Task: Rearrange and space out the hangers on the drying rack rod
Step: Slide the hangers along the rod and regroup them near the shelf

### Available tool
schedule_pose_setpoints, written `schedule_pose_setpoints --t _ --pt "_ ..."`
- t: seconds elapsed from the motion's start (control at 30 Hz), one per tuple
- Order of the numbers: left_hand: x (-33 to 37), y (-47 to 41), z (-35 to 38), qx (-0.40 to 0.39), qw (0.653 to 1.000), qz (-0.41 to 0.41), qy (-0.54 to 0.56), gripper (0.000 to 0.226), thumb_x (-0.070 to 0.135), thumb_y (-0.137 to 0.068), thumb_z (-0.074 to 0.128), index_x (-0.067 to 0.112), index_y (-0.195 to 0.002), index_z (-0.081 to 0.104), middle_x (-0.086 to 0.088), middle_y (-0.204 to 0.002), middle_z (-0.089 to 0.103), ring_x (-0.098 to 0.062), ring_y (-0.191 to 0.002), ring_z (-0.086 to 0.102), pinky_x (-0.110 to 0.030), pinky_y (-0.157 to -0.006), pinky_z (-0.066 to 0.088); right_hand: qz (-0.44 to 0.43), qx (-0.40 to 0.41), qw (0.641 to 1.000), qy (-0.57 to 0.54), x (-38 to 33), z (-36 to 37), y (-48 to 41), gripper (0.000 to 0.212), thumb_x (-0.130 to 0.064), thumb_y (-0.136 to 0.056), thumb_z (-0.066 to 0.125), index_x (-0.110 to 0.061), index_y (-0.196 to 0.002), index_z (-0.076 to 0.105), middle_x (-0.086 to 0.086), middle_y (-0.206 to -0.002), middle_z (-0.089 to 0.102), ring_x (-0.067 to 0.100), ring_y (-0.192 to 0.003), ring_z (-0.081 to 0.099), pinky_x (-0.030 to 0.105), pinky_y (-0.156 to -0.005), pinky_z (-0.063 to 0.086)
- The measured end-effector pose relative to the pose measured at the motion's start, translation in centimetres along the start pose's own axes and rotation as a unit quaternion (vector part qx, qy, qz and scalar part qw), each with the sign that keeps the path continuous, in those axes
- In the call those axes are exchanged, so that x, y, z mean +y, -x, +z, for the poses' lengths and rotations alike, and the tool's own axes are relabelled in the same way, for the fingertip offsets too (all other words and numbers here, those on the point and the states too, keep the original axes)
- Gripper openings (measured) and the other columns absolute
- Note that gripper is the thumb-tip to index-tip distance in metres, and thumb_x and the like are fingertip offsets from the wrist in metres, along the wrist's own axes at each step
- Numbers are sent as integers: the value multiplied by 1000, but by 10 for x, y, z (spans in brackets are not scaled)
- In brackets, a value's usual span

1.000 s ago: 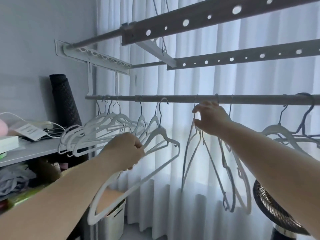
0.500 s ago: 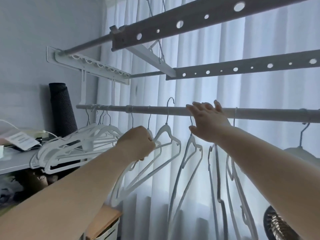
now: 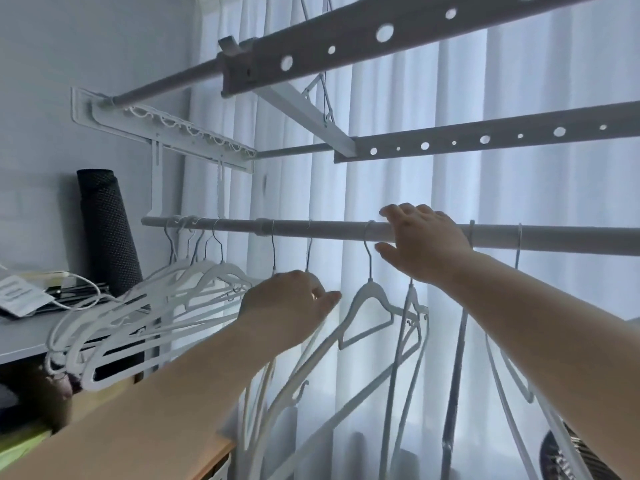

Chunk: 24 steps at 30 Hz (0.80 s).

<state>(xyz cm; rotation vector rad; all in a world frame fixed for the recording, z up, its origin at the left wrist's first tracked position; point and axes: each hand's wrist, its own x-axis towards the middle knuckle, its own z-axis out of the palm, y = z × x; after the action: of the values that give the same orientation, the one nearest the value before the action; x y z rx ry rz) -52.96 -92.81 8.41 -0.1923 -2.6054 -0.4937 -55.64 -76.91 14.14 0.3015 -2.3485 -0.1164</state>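
White slim plastic hangers bunched at left end of round grey rod | left hand curled round wire-hooked hanger mid-rod | right hand lay loose over rod, fingers nearly straight | raised hanger since hooked on beside it

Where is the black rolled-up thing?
In the head view, the black roll stands upright on the left against the wall, beside the white hangers bunched on the rod.

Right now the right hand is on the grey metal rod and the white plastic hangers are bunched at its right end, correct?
Not quite. The head view shows the right hand on the grey metal rod, but the bunched white plastic hangers hang at its left end, not its right.
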Motion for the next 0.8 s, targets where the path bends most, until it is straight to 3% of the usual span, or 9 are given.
schedule_pose_setpoints --t 0.1,0.2,0.33,0.47,0.67,0.8 --pt "-17 -3 2 -2 1000 3 -10 43 44 -89 47 22 -125 47 0 -130 48 -20 -119 48 -32 -96 40 -7 1 1000 10 -8 3 -8 48 -38 -93 41 -17 -136 34 5 -137 45 25 -127 40 34 -102 32" --pt "-29 -5 7 -55 998 -4 -9 56 40 -87 53 18 -134 34 -3 -135 43 -21 -122 46 -31 -98 38 -3 -6 1000 15 -19 7 -17 47 -40 -93 40 -16 -134 36 4 -135 47 24 -126 42 34 -100 32" --pt "-41 -11 13 -109 992 -23 -54 50 27 -88 49 13 -133 32 -8 -125 54 -25 -111 54 -32 -91 43 3 -12 1000 26 -26 12 -23 42 -42 -93 41 -17 -126 42 2 -127 53 23 -118 49 34 -95 34" --pt "-59 -17 21 -138 989 -59 -2 29 7 -88 35 6 -117 42 -14 -108 66 -28 -77 70 -28 -58 51 4 -9 999 38 -24 15 -24 39 -37 -92 42 -16 -125 43 3 -124 55 24 -116 50 33 -93 35" --pt "-71 -25 24 -84 992 -75 52 29 -1 -85 31 6 -100 55 -10 -89 72 -19 -44 52 -19 -37 38 2 3 1000 31 -24 14 -21 37 -34 -92 43 -16 -124 45 4 -120 58 24 -112 51 34 -94 35" --pt "-63 -32 16 -64 993 -64 78 28 1 -87 33 4 -99 58 -13 -90 72 -17 -42 47 -22 -39 39 -3 6 999 35 -20 13 -16 37 -32 -92 43 -16 -125 43 4 -121 58 24 -113 50 33 -95 34"
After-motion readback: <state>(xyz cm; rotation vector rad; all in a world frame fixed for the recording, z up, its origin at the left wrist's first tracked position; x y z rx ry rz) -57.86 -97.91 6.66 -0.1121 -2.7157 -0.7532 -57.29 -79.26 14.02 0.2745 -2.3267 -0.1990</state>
